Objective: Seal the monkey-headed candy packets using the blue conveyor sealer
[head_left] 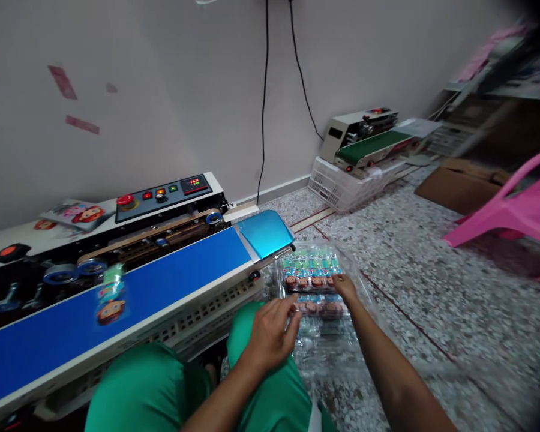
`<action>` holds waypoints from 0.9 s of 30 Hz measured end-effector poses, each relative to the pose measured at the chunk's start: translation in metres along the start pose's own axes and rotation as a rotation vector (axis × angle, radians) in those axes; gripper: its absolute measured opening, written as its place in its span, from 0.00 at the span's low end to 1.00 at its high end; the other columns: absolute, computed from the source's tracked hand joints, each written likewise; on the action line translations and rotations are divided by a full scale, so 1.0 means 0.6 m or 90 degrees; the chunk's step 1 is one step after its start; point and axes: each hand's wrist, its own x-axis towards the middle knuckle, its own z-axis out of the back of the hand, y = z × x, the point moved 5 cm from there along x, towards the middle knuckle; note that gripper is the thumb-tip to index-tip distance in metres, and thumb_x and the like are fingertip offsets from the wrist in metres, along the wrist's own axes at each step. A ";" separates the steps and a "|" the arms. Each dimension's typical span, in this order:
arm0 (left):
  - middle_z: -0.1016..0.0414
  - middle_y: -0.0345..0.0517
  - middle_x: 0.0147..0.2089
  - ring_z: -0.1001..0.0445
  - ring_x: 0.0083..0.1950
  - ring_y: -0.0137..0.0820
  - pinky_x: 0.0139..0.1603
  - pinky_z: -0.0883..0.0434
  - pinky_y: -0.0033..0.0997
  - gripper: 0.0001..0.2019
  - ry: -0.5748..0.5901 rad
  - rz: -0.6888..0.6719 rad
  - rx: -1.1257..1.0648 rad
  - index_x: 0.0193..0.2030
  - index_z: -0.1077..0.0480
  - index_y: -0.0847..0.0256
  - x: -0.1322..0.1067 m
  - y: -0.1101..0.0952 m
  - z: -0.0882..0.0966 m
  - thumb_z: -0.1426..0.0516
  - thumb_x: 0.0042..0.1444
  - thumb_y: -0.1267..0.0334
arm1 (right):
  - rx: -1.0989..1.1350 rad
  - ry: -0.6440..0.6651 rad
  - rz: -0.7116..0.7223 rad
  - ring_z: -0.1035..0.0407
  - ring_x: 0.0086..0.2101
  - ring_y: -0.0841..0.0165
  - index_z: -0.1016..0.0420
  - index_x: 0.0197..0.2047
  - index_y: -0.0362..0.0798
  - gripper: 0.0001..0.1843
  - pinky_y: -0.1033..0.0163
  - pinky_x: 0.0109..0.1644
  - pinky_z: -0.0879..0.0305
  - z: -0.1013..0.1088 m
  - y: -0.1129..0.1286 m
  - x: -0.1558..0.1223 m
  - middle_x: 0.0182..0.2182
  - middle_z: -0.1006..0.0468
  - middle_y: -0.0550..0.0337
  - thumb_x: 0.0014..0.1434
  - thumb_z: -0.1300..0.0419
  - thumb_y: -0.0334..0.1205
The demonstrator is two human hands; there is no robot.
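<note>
Low in front of me, beside my knees, is a clear plastic tray [312, 268] holding a row of small packs printed with cartoon doll faces and green tops. My right hand [344, 288] pinches its right edge, thumb on top; the fingers underneath are hidden. Below it lies a similar layer of doll-printed packs [323, 308], within clear plastic sheeting [328, 354]. My left hand [273, 331] hovers by the left side of these packs, fingers slightly bent and the thumb apart, with nothing visible in it. Whether its fingertips touch the plastic I cannot tell.
To the left runs a sealing machine with a blue conveyor belt [180, 276], one doll-printed pack [111, 297] on it. A blue plate [265, 233] covers the belt's end. Farther right stand a green-belt machine [375, 146] on a white crate [337, 186], a cardboard box [450, 186] and a pink chair [513, 210].
</note>
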 end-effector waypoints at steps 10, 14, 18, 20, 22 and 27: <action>0.24 0.45 0.36 0.27 0.35 0.32 0.37 0.30 0.32 0.17 0.010 0.033 0.080 0.53 0.38 0.59 0.010 0.014 -0.001 0.45 0.56 0.69 | -0.155 0.072 -0.054 0.40 0.55 0.50 0.36 0.57 0.36 0.37 0.51 0.55 0.44 -0.127 -0.004 0.070 0.52 0.32 0.36 0.55 0.49 0.58; 0.24 0.46 0.38 0.27 0.36 0.32 0.39 0.30 0.33 0.15 0.000 0.045 0.097 0.50 0.36 0.59 0.011 0.014 -0.003 0.45 0.56 0.70 | -0.189 0.059 -0.070 0.43 0.56 0.46 0.39 0.58 0.37 0.39 0.45 0.55 0.46 -0.157 0.009 0.069 0.54 0.35 0.35 0.56 0.53 0.62; 0.24 0.46 0.36 0.27 0.35 0.33 0.38 0.31 0.33 0.13 0.015 0.047 0.090 0.49 0.35 0.60 0.017 0.016 -0.010 0.46 0.56 0.70 | -0.197 0.072 -0.092 0.40 0.54 0.46 0.36 0.56 0.40 0.38 0.43 0.53 0.43 -0.177 0.018 0.079 0.52 0.33 0.36 0.54 0.52 0.63; 0.24 0.46 0.35 0.28 0.33 0.32 0.36 0.32 0.33 0.13 0.023 0.043 0.078 0.48 0.35 0.60 0.020 0.016 -0.012 0.46 0.56 0.71 | -0.193 0.092 -0.100 0.38 0.52 0.46 0.33 0.53 0.40 0.36 0.45 0.51 0.41 -0.186 0.019 0.085 0.50 0.31 0.36 0.53 0.50 0.62; 0.24 0.46 0.34 0.29 0.33 0.32 0.35 0.32 0.33 0.11 0.023 0.043 0.071 0.47 0.35 0.61 0.022 0.016 -0.013 0.46 0.56 0.71 | -0.181 0.109 -0.098 0.37 0.52 0.49 0.33 0.53 0.42 0.34 0.48 0.50 0.40 -0.194 0.022 0.089 0.50 0.30 0.38 0.53 0.49 0.61; 0.26 0.45 0.31 0.30 0.30 0.31 0.32 0.34 0.31 0.08 0.032 0.040 0.067 0.43 0.33 0.61 0.027 0.014 -0.014 0.47 0.56 0.71 | -0.129 0.145 -0.071 0.32 0.48 0.54 0.32 0.52 0.41 0.35 0.58 0.46 0.36 -0.217 0.041 0.082 0.46 0.26 0.42 0.52 0.46 0.61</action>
